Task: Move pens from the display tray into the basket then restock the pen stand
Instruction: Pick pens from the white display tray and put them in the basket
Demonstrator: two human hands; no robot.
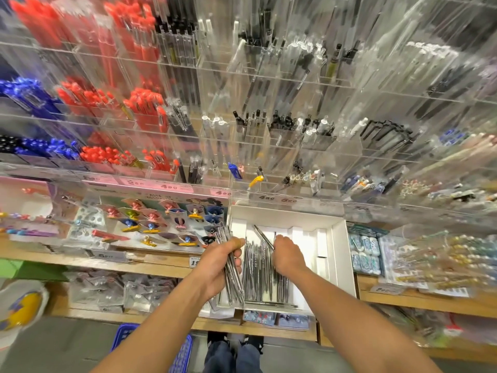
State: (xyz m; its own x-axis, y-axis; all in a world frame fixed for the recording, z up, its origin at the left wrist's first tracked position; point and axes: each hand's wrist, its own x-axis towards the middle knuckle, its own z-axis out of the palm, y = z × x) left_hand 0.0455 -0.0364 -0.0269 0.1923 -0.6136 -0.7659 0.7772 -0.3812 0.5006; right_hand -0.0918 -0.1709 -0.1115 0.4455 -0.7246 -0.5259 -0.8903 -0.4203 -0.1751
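Head view: pens were slim, silvery, metallic-looking sticks, lying roughly parallel in white cardboard display tray on wooden shelf. Count in tray unclear, perhaps two dozen; blur hid edges. Left hand was wrapped tight round thick bundle of same pens, at tray's left edge. Right hand was down among tray pens, fingers pinching one tilted pen. One blue plastic lattice basket sat on floor below. Clear acrylic pen stand rose behind, compartments holding red, blue, black pens.
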